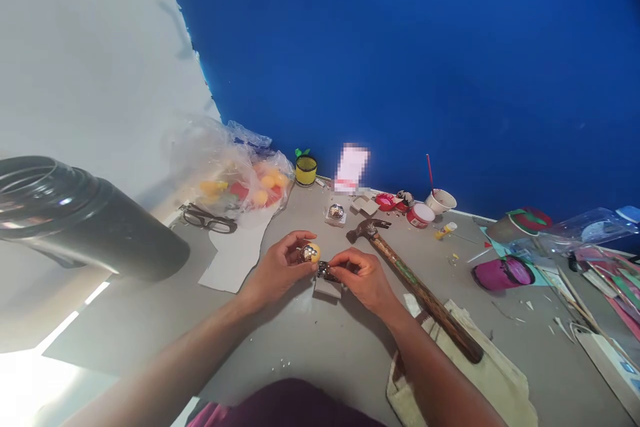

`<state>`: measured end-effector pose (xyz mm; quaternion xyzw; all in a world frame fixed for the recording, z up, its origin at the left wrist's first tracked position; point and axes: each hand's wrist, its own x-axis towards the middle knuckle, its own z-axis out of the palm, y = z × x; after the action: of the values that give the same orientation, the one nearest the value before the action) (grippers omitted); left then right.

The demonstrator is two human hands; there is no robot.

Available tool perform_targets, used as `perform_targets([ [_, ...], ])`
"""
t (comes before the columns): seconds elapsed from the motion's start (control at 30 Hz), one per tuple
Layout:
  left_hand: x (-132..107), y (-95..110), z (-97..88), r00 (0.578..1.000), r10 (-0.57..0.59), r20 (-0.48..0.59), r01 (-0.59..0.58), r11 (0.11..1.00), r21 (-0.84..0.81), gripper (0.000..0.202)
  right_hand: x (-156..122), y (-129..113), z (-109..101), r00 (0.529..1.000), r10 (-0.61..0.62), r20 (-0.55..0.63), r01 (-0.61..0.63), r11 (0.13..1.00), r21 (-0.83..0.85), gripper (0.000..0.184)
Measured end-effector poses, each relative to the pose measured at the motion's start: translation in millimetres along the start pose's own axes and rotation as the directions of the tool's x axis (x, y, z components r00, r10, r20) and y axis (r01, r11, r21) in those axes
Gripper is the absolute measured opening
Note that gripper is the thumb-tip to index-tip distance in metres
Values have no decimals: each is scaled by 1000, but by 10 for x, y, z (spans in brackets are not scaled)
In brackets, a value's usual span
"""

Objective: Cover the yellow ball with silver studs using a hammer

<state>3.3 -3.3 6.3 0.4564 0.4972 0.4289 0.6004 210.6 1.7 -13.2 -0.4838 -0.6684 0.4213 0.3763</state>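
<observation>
My left hand [281,265] is closed around a small yellow ball [313,252] whose side is partly covered with shiny silvery pieces. Just to its right, the fingertips of my right hand [361,276] are pinched together over a heap of dark, glinting bits [325,271]. Those bits lie at the far side of a small grey block [327,289] on the table. Whether a bit is between the right fingertips is too small to see. Beyond the hands, a silvery dome-shaped piece [337,211] rests on a small pale square.
A claw hammer [420,287] lies diagonally at right, its handle over a beige cloth [480,347]. Behind stand a red-and-white tub [421,215] and a white cup [441,201]. Eyeglasses [207,218] and a plastic bag [250,173] sit left, near a large grey cylinder [100,227].
</observation>
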Motion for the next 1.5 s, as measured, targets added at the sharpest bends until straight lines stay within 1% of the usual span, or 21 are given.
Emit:
perform_targets([
  [0.1, -4, 4, 5, 1000, 3, 12, -4, 999, 39, 45, 17, -10, -41, 993, 117, -11, -114, 983, 144, 13],
  [0.17, -6, 6, 15, 1000, 2, 27, -3, 1000, 18, 46, 25, -18, -66, 988, 150, -19, -141, 959, 244, 18],
  [0.27, -15, 14, 50, 999, 1, 39, 0, 1000, -12, 45, 20, -40, -82, 980, 197, -9, -176, 897, 405, 25],
  [0.4, -43, 16, 114, 1000, 28, -7, -28, 1000, -3, 46, -8, -88, -48, 969, 222, 105, -243, 804, 542, 27],
  [0.47, -59, 10, 134, 999, 45, -2, -45, 999, -3, 47, -21, -114, -16, 963, 217, 161, -270, 772, 575, 26],
  [0.57, -81, 2, 146, 998, 60, 33, -60, 998, -8, 45, -34, -149, 23, 956, 220, 194, -293, 743, 602, 27],
  [0.63, -93, -2, 148, 997, 75, 31, -76, 997, 9, 43, -36, -169, 36, 952, 227, 205, -305, 726, 616, 28],
  [0.73, -103, -14, 154, 993, 119, 22, -120, 991, 51, 40, -32, -194, 41, 951, 237, 199, -309, 704, 639, 30],
  [0.83, -109, -33, 164, 985, 168, 36, -170, 982, 88, 36, -27, -207, 40, 947, 259, 190, -319, 692, 648, 31],
  [1.07, -126, -35, 195, 973, 229, 16, -229, 961, 156, 33, -25, -170, 22, 941, 279, 192, -336, 709, 620, 31],
  [1.33, -122, -54, 195, 961, 273, 30, -274, 942, 194, 31, -20, -151, 2, 936, 288, 201, -349, 709, 613, 31],
  [1.5, -110, -68, 186, 949, 316, 20, -310, 918, 247, 30, -20, -166, 24, 946, 275, 169, -321, 748, 581, 32],
])
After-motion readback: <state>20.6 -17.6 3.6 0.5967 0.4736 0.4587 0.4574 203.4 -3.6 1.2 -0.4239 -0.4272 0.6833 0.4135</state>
